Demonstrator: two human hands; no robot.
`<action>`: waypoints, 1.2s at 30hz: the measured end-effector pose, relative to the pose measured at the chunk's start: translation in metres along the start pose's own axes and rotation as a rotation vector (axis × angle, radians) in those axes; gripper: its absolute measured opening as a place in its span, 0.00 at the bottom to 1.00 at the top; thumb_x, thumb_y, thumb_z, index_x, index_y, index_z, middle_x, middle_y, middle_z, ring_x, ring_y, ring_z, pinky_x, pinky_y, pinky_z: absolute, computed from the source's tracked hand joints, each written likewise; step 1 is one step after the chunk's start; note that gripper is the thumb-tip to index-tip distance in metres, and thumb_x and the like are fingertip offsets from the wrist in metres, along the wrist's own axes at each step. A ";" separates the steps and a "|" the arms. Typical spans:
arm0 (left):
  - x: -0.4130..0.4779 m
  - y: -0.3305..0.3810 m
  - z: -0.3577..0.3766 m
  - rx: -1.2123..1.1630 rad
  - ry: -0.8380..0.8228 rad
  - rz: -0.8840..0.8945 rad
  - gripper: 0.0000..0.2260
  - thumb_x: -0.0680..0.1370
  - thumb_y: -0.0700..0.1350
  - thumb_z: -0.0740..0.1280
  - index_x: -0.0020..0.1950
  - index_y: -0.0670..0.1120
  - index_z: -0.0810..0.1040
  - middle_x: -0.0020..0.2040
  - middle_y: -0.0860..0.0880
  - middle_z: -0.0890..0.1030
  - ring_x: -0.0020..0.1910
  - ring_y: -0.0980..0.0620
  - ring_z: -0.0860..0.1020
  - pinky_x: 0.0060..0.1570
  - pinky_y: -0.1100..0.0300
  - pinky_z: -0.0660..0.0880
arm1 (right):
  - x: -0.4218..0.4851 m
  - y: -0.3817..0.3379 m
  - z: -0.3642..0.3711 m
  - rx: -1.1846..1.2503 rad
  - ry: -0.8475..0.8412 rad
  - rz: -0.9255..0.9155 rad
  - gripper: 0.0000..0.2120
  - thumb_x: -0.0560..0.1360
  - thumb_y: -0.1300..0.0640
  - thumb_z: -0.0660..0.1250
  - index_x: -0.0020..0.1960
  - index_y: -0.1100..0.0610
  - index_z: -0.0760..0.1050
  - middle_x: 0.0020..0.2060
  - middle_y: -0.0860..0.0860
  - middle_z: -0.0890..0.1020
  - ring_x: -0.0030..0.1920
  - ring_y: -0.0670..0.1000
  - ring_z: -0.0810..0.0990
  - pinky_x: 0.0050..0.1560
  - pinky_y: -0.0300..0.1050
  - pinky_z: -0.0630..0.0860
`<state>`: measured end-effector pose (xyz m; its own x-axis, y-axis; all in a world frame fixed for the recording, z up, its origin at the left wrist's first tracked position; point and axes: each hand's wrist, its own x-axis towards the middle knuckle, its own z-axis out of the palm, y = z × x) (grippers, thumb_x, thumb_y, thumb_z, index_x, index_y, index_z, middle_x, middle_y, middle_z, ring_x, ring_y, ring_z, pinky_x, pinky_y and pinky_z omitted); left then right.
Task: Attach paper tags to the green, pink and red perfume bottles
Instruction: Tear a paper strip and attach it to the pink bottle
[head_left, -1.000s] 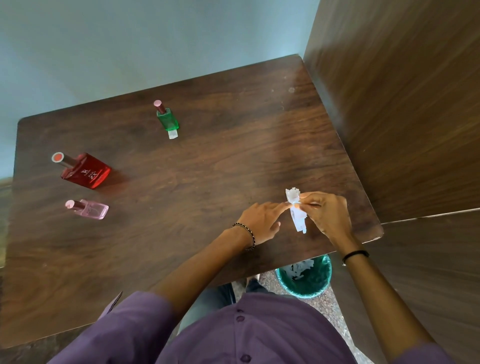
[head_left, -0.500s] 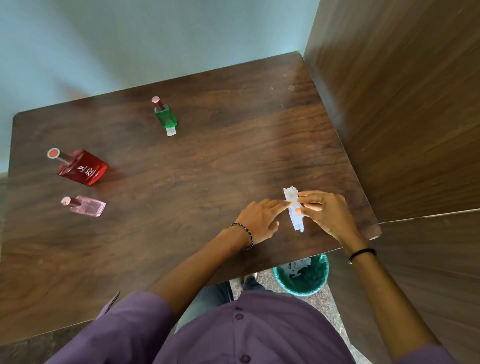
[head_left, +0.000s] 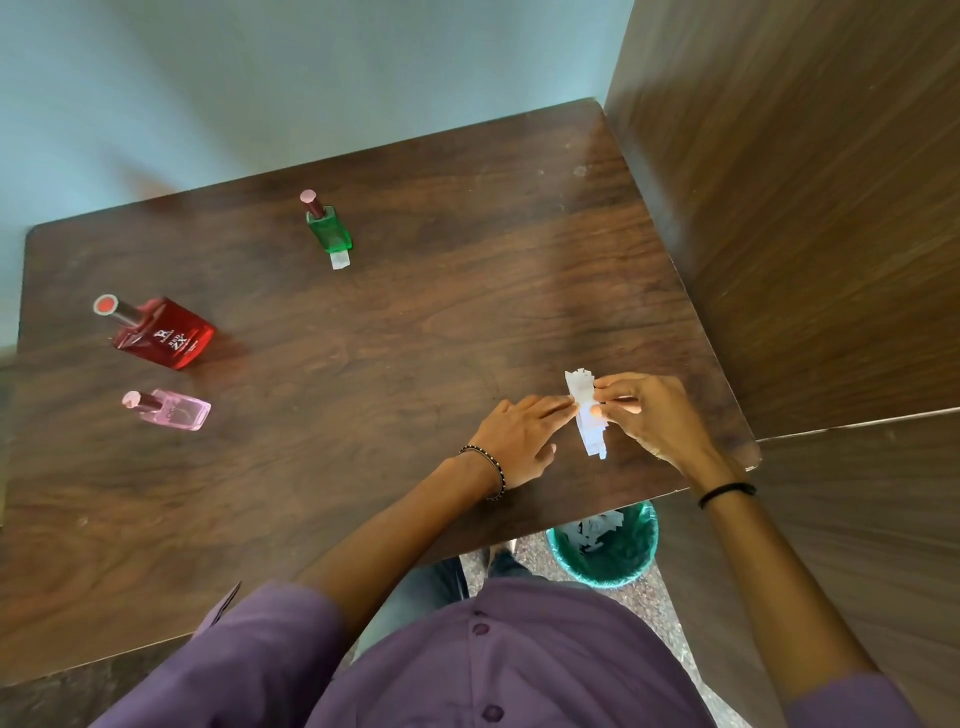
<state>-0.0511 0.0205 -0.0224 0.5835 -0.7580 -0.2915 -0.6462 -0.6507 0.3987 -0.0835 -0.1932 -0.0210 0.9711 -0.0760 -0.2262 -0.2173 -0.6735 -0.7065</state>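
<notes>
I see little change: paper strip (head_left: 589, 434) stays between both hands | left hand (head_left: 522, 436) fingers straight, tips touching it | right hand (head_left: 654, 415) pinches it with thumb and finger

My left hand (head_left: 519, 436) is out, fingers straight, tips touching the paper strip (head_left: 592, 441); my right hand (head_left: 654, 415) curls, thumb and forefinger pinching it.

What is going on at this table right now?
A person handles a white paper strip near the right edge of the table: the right hand pinches it, and the left hand touches its side with straight fingers. The green bottle already has a white tag at its base. The red bottle and pink bottle, farther left, show no tag.
</notes>
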 end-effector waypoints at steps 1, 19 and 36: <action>0.000 0.000 0.000 0.002 -0.002 -0.001 0.27 0.81 0.47 0.59 0.79 0.50 0.56 0.78 0.52 0.60 0.72 0.50 0.64 0.61 0.52 0.65 | 0.000 0.000 0.000 -0.016 0.016 -0.015 0.09 0.73 0.64 0.76 0.53 0.62 0.86 0.54 0.54 0.86 0.52 0.50 0.85 0.53 0.33 0.80; 0.004 0.006 -0.004 0.154 0.066 0.078 0.22 0.79 0.46 0.63 0.73 0.46 0.66 0.72 0.47 0.66 0.64 0.47 0.70 0.53 0.51 0.74 | -0.001 -0.009 0.009 -0.060 0.167 0.116 0.10 0.76 0.50 0.73 0.48 0.58 0.83 0.45 0.53 0.87 0.45 0.50 0.86 0.43 0.41 0.82; 0.005 0.001 -0.001 0.147 0.074 0.077 0.22 0.79 0.46 0.62 0.73 0.47 0.66 0.73 0.48 0.66 0.65 0.47 0.70 0.52 0.50 0.72 | 0.006 -0.015 -0.013 0.068 -0.078 0.140 0.21 0.64 0.61 0.83 0.56 0.62 0.85 0.53 0.55 0.87 0.50 0.46 0.85 0.47 0.25 0.77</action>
<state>-0.0489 0.0161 -0.0222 0.5609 -0.8039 -0.1980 -0.7521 -0.5947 0.2841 -0.0733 -0.1926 -0.0030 0.9209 -0.1062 -0.3750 -0.3584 -0.6088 -0.7077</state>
